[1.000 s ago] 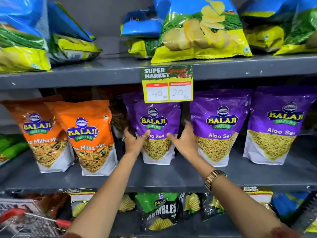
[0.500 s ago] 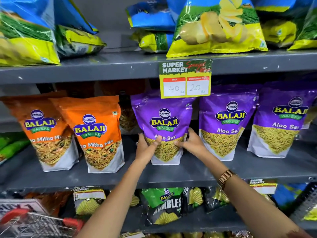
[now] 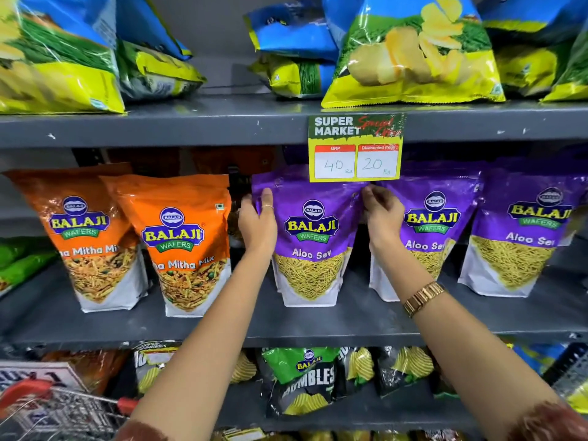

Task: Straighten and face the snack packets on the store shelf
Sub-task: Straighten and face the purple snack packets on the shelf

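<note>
A purple Aloo Sev packet (image 3: 311, 246) stands upright and faces front in the middle of the grey shelf (image 3: 286, 326). My left hand (image 3: 257, 222) grips its upper left edge, thumb on the front. My right hand (image 3: 383, 218) pinches its upper right corner. Two more purple Aloo Sev packets (image 3: 436, 224) (image 3: 521, 237) stand to the right. Two orange Mitha Mix packets (image 3: 82, 237) (image 3: 183, 246) stand to the left, leaning a little.
A yellow price tag (image 3: 355, 148) hangs from the upper shelf edge just above the held packet. Large blue and yellow chip bags (image 3: 410, 55) lie on the top shelf. Green and black packets (image 3: 305, 380) fill the shelf below. A cart with a red handle (image 3: 47, 399) is at the bottom left.
Both hands have slid from the lower part of the middle purple packet up to its top corners. The packet now stands straighter and nearer the front.
</note>
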Action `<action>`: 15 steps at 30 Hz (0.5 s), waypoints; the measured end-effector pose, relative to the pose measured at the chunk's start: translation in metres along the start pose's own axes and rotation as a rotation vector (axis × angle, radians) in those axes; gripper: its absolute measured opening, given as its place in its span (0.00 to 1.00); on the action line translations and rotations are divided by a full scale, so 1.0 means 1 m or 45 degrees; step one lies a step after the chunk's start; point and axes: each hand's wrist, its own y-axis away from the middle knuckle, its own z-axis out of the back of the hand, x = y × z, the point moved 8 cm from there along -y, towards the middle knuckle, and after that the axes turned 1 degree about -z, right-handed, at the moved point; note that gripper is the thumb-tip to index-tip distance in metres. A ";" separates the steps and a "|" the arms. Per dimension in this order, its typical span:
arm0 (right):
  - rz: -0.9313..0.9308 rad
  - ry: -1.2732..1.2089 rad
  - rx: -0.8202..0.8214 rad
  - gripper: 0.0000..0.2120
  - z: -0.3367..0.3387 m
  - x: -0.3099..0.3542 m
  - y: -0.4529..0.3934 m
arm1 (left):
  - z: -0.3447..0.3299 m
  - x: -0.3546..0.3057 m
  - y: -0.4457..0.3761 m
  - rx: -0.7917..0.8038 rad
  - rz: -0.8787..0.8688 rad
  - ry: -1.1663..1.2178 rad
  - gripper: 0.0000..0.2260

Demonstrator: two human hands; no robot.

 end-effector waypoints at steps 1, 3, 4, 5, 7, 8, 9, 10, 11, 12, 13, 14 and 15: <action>-0.001 0.025 -0.019 0.09 0.000 0.002 -0.002 | 0.003 -0.003 -0.005 -0.045 -0.005 -0.006 0.17; 0.007 0.056 -0.048 0.11 0.001 0.007 -0.006 | 0.007 -0.004 -0.013 -0.096 0.022 0.029 0.17; 0.014 0.073 -0.061 0.12 0.003 0.009 -0.008 | 0.008 -0.002 -0.016 -0.100 0.045 0.057 0.17; 0.029 0.092 -0.069 0.12 0.004 0.011 -0.008 | 0.008 -0.001 -0.017 -0.103 0.069 0.079 0.18; 0.066 0.101 -0.068 0.13 0.004 0.014 -0.007 | 0.009 0.001 -0.017 -0.125 0.087 0.104 0.19; 0.079 0.089 -0.073 0.14 0.003 0.015 -0.007 | 0.008 0.001 -0.017 -0.130 0.082 0.116 0.19; 0.089 0.087 -0.083 0.14 0.002 0.016 -0.005 | 0.008 0.000 -0.015 -0.134 0.077 0.124 0.19; 0.096 0.080 -0.092 0.14 0.001 0.016 -0.004 | 0.007 0.001 -0.015 -0.121 0.082 0.124 0.20; 0.091 0.072 -0.097 0.13 0.002 0.014 -0.004 | 0.005 0.003 -0.014 -0.083 0.093 0.115 0.21; 0.071 0.066 -0.095 0.12 0.002 0.010 -0.002 | 0.004 0.008 -0.014 -0.035 0.120 0.102 0.22; 0.041 0.060 -0.089 0.11 0.004 0.003 -0.001 | 0.002 0.014 -0.013 0.021 0.163 0.089 0.25; -0.004 0.055 -0.076 0.10 0.005 -0.007 0.001 | 0.000 0.021 -0.009 0.078 0.224 0.080 0.27; -0.059 0.052 -0.055 0.08 0.007 -0.019 0.004 | -0.002 0.030 -0.003 0.129 0.300 0.076 0.28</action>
